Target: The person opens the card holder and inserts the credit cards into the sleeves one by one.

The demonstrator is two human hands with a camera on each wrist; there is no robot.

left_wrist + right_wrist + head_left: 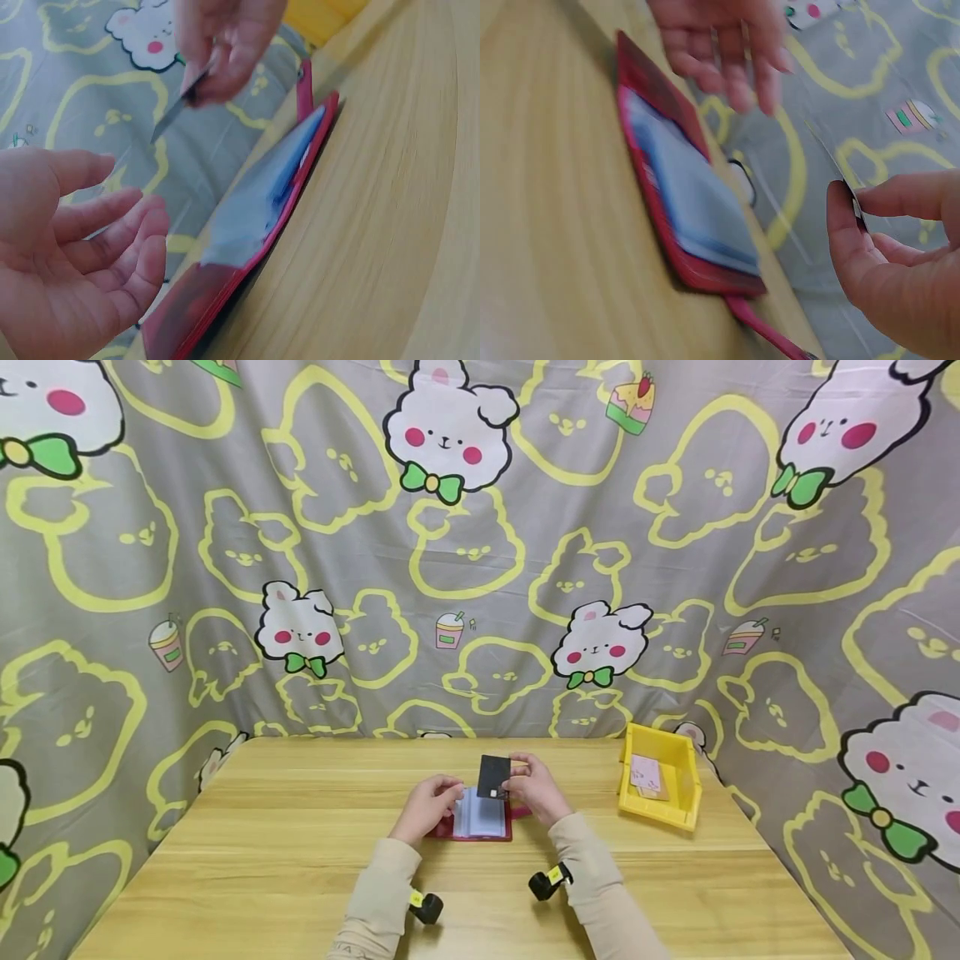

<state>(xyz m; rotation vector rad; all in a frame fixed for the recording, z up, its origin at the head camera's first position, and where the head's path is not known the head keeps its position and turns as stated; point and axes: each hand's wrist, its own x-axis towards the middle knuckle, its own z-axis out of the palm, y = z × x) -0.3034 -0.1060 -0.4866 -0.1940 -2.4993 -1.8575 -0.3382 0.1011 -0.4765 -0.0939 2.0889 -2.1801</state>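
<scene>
A red card holder [697, 281] lies opened flat on the table, its clear plastic sleeves [481, 817] showing and its strap [769, 330] sticking out to the right. Above the sleeves, my right hand [537, 788] pinches a black card [492, 774] by its right edge between thumb and fingers. In the right wrist view the card [836, 169] appears nearly edge-on. My left hand [433, 806] hovers over the holder's left side; in the left wrist view its fingers [112, 232] are loosely bent, with nothing between them.
A yellow bin [686, 789] stands at the right of the wooden table [300, 852], with a pink card [645, 772] and another card inside. A patterned curtain [375, 552] hangs behind and along both sides of the table.
</scene>
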